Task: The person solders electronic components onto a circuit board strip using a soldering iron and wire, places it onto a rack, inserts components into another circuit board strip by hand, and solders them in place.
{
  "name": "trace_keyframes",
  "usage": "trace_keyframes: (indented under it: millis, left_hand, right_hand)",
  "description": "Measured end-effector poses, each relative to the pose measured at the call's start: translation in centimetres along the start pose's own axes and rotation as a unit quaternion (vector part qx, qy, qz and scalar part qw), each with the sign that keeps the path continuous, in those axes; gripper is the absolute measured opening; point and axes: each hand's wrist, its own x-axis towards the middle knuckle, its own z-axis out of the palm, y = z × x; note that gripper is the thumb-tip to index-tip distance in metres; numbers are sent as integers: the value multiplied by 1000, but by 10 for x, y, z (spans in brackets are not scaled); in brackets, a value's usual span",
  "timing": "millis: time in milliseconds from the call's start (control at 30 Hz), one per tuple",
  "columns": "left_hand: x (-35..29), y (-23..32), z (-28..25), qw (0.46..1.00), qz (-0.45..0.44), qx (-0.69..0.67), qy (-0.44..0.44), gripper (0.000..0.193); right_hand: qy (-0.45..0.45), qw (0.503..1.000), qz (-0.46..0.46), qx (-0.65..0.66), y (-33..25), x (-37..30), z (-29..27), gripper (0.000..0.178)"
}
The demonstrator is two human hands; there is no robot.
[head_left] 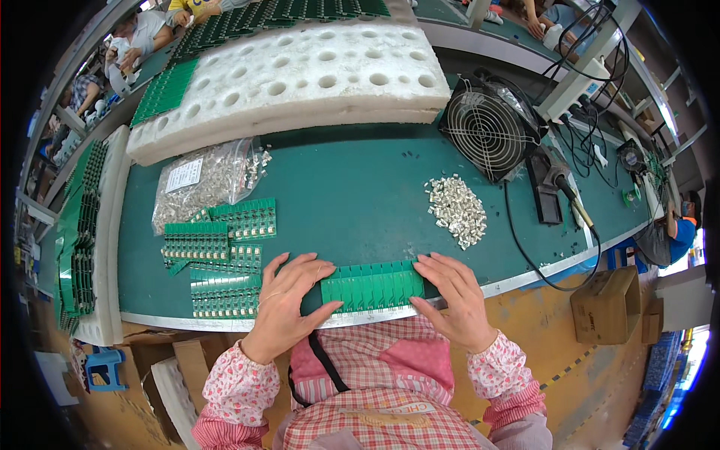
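Note:
A green circuit board panel (pixel 373 286), scored into several narrow strips, lies at the front edge of the green work table (pixel 352 202). My left hand (pixel 289 306) grips its left end between thumb and fingers. At the right end, my right hand (pixel 459 306) holds it the same way, thumb on the near edge and fingers on the far edge. Panels with small parts mounted on them (pixel 225 294) are piled left of my left hand. Beyond my right hand sits a heap of small silvery metal components (pixel 456 213). More such components fill a clear plastic bag (pixel 202 181) at the back left.
A white foam block with round holes (pixel 315 79) spans the back, bearing green boards. Another foam slab (pixel 114 225) with boards stands at the left. A black fan (pixel 487 127), a soldering iron (pixel 574 199) and its cable are at the right. Other people work beyond.

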Motion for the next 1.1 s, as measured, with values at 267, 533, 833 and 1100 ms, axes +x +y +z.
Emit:
trace_keyframes:
  millis: [267,533,833,1100]
  left_hand:
    - [-2,1,0,1000,-2,12,20,48]
    - [1,3,-15,982,-48,-153,102,35]
    - [17,44,-3,980,4,-186,71,59]
    - [25,64,18,990,60,-128,7,22]
  right_hand:
    - [-2,1000,-12,-4,3,2,5,48]
    - [40,999,22,-9,10,-3,-19,46]
    - [385,639,354,564,128,-22,-107,44]
    - [335,652,333,594,193,0,-137,41]
